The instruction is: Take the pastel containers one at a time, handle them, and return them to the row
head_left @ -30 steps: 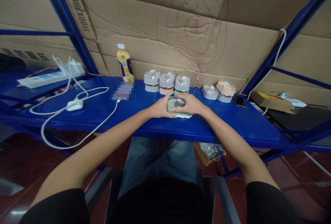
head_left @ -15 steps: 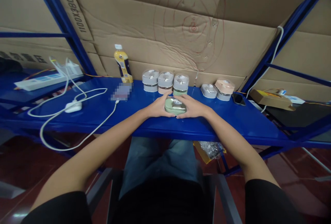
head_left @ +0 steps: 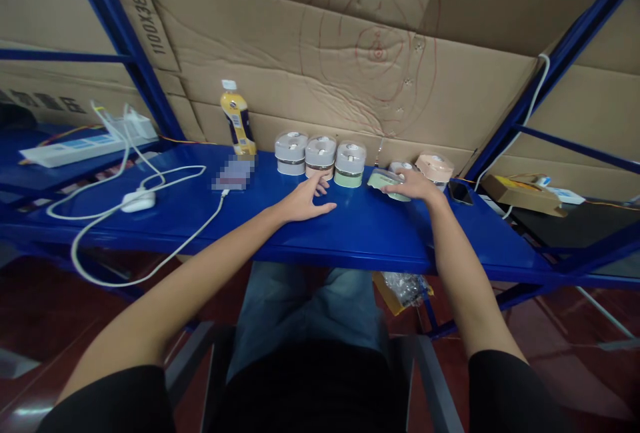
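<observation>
My right hand (head_left: 413,186) is closed round a green oval lunch box (head_left: 381,179), tilted in front of a grey lunch box (head_left: 401,167). Fingers and palm cover part of the green one. Over the table's middle my left hand (head_left: 306,199) is open, thumb and fingers apart, with nothing in it. Just behind it stand stacked lunch boxes in a row: a grey stack (head_left: 291,153), a grey-and-pink stack (head_left: 321,155) and a grey-and-green stack (head_left: 351,163). A pink-topped stack (head_left: 434,169) is right of my right hand, its lower part partly hidden.
On the blue table (head_left: 345,236) at left are a yellow bottle (head_left: 237,119), a blurred-out flat item (head_left: 233,173) on a cable and a white charger (head_left: 139,201). A phone (head_left: 461,193) lies at right, by an open cardboard box (head_left: 523,194). Cardboard walls the back.
Both hands held the green lunch box at the table's front middle. My left hand has let go and opened. My right hand has carried it right and back, near the grey one.
</observation>
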The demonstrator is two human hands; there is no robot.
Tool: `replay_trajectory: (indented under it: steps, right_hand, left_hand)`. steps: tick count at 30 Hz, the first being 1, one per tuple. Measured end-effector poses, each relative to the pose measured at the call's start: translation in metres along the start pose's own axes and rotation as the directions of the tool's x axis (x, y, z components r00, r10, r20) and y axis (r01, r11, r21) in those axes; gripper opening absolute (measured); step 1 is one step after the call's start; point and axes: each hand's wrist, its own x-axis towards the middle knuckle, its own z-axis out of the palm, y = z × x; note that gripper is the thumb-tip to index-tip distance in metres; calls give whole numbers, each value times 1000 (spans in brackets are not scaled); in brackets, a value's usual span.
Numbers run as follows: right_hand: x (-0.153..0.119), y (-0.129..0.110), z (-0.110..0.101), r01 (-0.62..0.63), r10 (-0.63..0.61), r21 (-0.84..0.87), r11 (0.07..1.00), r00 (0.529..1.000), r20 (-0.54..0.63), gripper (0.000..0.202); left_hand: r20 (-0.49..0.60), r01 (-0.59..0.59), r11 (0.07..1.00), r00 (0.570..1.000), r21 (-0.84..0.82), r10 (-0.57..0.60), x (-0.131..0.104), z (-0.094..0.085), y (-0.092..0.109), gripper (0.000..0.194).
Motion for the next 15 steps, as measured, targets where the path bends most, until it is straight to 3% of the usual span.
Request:
replay_trajectory:
  steps: [3, 6, 8, 12, 15]
  right_hand:
    - [3, -14, 22, -167, 164, -86, 982, 985, -44, 92]
    - [6, -36, 40, -174, 164, -85, 981, 980, -112, 98]
    - [6, -47, 44, -158, 148, -70, 985, 980, -131, 87]
    - [4, -59, 41, -111, 94, -83, 990, 978, -186, 43]
    - [3, -68, 40, 16, -50, -127, 992, 963, -265, 38]
  left_hand:
    - [-1, 6, 1000, 1000, 15, -6, 0, 0, -1, 92]
    - [-8, 5, 1000, 1000, 30, -4, 0, 0, -2, 91]
    - [-11, 7, 999, 1000, 32, -7, 0, 1, -3, 92]
    - [-8, 21, 999, 1000, 27, -21, 1, 1, -5, 95]
    - [-13, 16, 1000, 1000, 24, -16, 2, 2, -5, 94]
